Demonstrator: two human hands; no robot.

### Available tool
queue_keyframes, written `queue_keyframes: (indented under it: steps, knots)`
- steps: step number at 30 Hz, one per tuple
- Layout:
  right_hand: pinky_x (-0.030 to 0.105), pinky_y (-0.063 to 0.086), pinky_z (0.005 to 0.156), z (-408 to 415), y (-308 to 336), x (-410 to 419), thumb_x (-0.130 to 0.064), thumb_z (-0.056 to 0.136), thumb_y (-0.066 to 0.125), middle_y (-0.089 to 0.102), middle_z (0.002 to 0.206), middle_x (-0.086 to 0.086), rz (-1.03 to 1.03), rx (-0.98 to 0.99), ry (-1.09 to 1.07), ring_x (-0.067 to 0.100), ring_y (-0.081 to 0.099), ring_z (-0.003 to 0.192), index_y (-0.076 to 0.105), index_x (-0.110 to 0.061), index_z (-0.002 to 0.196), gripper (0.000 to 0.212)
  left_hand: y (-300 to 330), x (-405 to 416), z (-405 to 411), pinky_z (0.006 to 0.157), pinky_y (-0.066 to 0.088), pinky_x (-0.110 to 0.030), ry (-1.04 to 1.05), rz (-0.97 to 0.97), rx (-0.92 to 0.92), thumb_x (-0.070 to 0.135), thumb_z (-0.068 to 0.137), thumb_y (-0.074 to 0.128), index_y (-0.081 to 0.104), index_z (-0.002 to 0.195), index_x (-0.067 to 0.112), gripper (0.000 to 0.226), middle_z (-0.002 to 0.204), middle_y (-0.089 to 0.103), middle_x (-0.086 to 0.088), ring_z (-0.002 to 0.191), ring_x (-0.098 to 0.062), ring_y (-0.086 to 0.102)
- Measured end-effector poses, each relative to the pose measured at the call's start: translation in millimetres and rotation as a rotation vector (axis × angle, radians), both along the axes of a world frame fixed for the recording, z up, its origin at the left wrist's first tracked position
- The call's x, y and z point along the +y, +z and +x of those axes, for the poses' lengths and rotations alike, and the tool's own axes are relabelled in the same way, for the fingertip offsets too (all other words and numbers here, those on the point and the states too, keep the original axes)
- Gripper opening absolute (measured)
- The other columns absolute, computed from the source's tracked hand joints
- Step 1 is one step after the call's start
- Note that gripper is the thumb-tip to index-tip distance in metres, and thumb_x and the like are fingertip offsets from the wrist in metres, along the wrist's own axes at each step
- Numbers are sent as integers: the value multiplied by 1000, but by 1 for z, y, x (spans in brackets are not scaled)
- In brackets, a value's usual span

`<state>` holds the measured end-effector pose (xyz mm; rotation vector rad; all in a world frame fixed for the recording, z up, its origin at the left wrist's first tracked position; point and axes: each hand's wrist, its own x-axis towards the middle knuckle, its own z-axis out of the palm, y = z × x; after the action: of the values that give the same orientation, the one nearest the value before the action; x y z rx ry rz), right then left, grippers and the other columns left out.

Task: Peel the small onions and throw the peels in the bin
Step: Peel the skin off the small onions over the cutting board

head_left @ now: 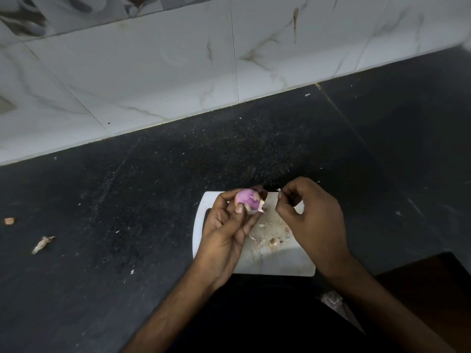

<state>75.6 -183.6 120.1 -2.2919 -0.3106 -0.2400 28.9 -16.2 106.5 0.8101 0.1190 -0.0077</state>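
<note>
My left hand (226,230) grips a small purple onion (248,201) between thumb and fingertips, above the far left corner of a white cutting board (277,263). Bits of pale skin still cling to the onion's right side. My right hand (311,215) hovers just right of it, thumb and forefinger pinched on a thin sliver of peel (278,190). Several loose peel scraps (270,240) lie on the board between my hands. No bin is in view.
The board sits on a dark speckled stone counter (153,200) that meets a white marbled tile wall (153,77) at the back. Two stray peel pieces (42,244) lie on the counter far left. A crumpled wrapper (332,300) shows under my right forearm.
</note>
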Motion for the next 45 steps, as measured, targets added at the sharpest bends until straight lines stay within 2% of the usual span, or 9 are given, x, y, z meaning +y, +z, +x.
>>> queue_keyframes:
  steps: [5, 11, 19, 24, 28, 36, 40, 43, 45]
  knots:
    - [42, 60, 78, -5, -14, -1, -20, 100, 60, 67, 112, -15, -78, 123, 96, 6, 66, 93, 62, -27, 126, 27, -1, -1, 2, 99, 54, -35, 38, -48, 61, 5, 98, 50, 46, 133, -3, 36, 139, 57, -26, 128, -33, 58]
    - [32, 55, 68, -14, 1, 12, -56, 101, 43, 64, 91, -15, 99, 114, 157, 3, 65, 83, 62, -23, 101, 38, -3, -4, -1, 107, 49, -37, 11, -24, 40, 3, 98, 52, 48, 130, -1, 33, 137, 59, -26, 129, -34, 57]
    - [44, 53, 62, -7, -10, 8, -24, 104, 51, 57, 81, -7, 74, 64, 76, 12, 59, 73, 56, -16, 90, 17, 0, -2, -4, 108, 48, -40, -66, -34, 48, 13, 100, 51, 48, 129, -4, 34, 137, 57, -30, 133, -40, 53]
    - [41, 58, 68, -1, -21, -3, -33, 99, 60, 58, 90, -12, -110, 188, 106, 7, 62, 77, 56, -26, 89, 13, -2, -1, -3, 115, 38, -49, -84, -107, 75, 13, 103, 44, 39, 138, -9, 42, 144, 50, -33, 138, -43, 48]
    - [43, 60, 78, -4, -35, -5, -31, 99, 63, 61, 109, -17, -259, 330, 186, 8, 67, 86, 65, -35, 105, 8, -5, 2, 0, 116, 36, -48, -54, -142, 92, 12, 104, 41, 32, 143, -11, 47, 146, 49, -31, 141, -41, 44]
    - [29, 57, 71, -5, 0, 2, -42, 102, 54, 63, 112, -16, 147, 26, 189, 5, 66, 95, 64, -25, 118, 25, -8, 2, -3, 120, 30, -51, -65, -69, 71, 12, 102, 45, 48, 134, -2, 35, 140, 56, -26, 131, -33, 55]
    - [20, 54, 70, -5, 4, 9, -36, 101, 61, 60, 120, -15, 91, 9, 310, 5, 66, 96, 63, -25, 131, 32, -6, -1, -1, 99, 51, -46, -61, -19, 73, 18, 100, 51, 51, 134, -2, 39, 129, 61, -21, 116, -31, 61]
    - [11, 47, 71, -6, 1, 9, -36, 98, 66, 65, 109, -15, 175, 84, 298, 6, 66, 92, 69, -23, 121, 27, -6, -1, -1, 70, 56, -29, -22, 54, 108, 30, 93, 64, 64, 127, 8, 41, 113, 69, -16, 86, -19, 65]
    - [8, 47, 70, -7, 1, 7, -33, 96, 69, 69, 105, -15, 255, 154, 265, 5, 67, 92, 70, -21, 114, 22, -8, 0, -3, 67, 57, -27, -26, 79, 99, 37, 88, 74, 60, 134, 6, 57, 113, 69, -16, 80, -16, 65]
